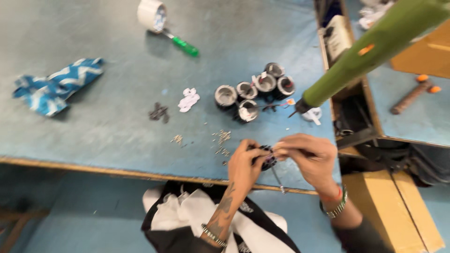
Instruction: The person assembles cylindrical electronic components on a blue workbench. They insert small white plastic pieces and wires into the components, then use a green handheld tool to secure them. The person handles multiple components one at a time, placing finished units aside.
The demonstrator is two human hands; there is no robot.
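The left hand [244, 164] and the right hand [307, 153] meet just above the near edge of the table [108, 136], towards its right end. Both hands close on a small black round part [267, 157], held between them: the left hand grips it from the left, the fingertips of the right hand pinch at it from the right. A thin metal pin [277, 180] hangs down below the part, past the table edge. The view is blurred, so finer detail of the part cannot be told.

Just beyond the hands, a scatter of small metal screws [222, 139] lies on the table, with a smaller heap [177, 138] to its left. Farther in, a small dark cluster of parts [159, 112] and a white crumpled scrap [188, 100] lie near the table's middle.

To the right of these, a group of black cylindrical housings with silver rims [255, 91] stands together, touching one another. A green power tool [375, 49] reaches in from the far right corner, its tip just beside this group, above a small white piece [312, 114].

Near the left edge lies a blue and white patterned cloth [54, 86]. At the far edge sits a roll of tape [152, 15], with a green-handled screwdriver [182, 45] just beside it.
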